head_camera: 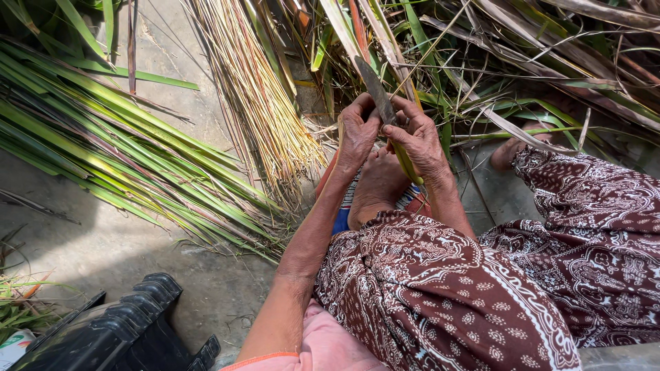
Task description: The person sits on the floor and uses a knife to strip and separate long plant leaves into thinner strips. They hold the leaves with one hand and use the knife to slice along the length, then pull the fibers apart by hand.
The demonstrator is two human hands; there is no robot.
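Steel knife (375, 89) clasped; hands (357, 134) raised

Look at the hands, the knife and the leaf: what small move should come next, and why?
Probably draw the knife a little further along the leaf strip. The right hand grips the knife with its blade pointing away, the left hand closes on the leaf beside it, and the strip hangs uncut below the hands.

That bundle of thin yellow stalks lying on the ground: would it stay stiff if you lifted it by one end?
Probably not. The bundle of stalks is long, thin strands fanning loose at the lower end, so it would likely sag and shed some. It looks dry, so probably light.
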